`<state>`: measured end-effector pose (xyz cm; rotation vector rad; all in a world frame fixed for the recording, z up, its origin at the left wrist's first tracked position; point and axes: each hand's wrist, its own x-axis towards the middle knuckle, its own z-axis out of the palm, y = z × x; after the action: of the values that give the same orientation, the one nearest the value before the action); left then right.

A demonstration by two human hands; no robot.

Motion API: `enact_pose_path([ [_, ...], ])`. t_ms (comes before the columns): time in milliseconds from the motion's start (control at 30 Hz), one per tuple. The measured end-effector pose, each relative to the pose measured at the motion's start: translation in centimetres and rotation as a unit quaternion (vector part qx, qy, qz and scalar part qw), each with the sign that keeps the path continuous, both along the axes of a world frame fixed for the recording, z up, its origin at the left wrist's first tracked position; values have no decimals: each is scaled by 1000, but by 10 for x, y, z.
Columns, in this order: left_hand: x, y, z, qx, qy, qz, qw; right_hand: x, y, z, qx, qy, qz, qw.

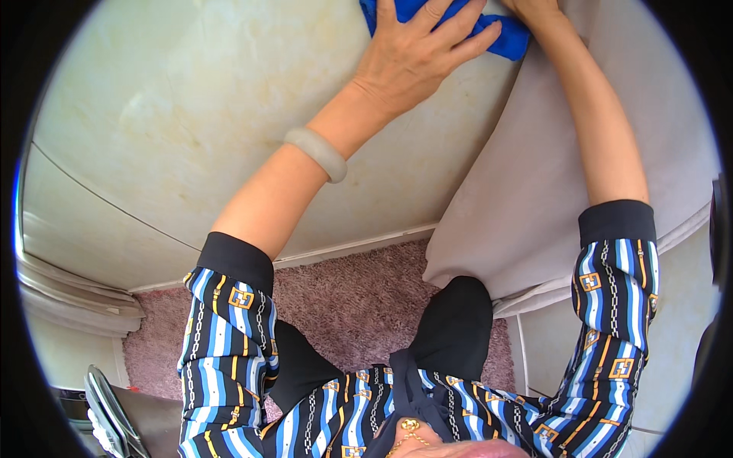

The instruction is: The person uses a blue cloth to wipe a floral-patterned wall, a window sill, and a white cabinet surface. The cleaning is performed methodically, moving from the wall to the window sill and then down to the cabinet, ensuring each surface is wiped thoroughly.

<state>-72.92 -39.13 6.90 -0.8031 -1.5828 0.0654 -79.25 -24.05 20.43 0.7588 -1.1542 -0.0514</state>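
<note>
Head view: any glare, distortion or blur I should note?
Head view: black surround and blue fringe at the left rim; the wall seam bows; soft pale glare on the wall; no obvious blur on the left hand; the right hand is cut by the top edge.

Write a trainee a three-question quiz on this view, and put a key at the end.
1. True or false: the pale bangle is worn on the right arm.
2. What colour is the cloth that the left hand touches? A: red. B: blue. C: green.
3. Fill in: between the black trouser legs, a mauve ____ shows.

Key:
1. False; the bangle is on the left forearm.
2. B.
3. Rug.
</note>
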Motion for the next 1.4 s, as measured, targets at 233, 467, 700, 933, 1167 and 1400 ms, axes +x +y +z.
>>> enact_pose_path([
  [233, 14, -5, -82, -116, -70, 62, 989, 28, 33, -101, 65, -206, -81, 973],
  [467, 4, -1, -69, -85, -50, 37, 994, 24, 39, -104, 40, -205, -85, 974],
  [700, -2, 9, -9, 151, 5, 56, 987, 23, 39, -92, 41, -208, -43, 976],
  [933, 21, 11, -114, -143, -151, 61, 976, 23, 31, -88, 44, -199, -64, 977],
  [1167, 9, 5, -102, -120, -133, 35, 983, 17, 31, -96, 34, -195, -63, 978],
  [1400, 15, -11, -29, 75, -49, 55, 995, 19, 37, -107, 99, -169, -115, 974],
])
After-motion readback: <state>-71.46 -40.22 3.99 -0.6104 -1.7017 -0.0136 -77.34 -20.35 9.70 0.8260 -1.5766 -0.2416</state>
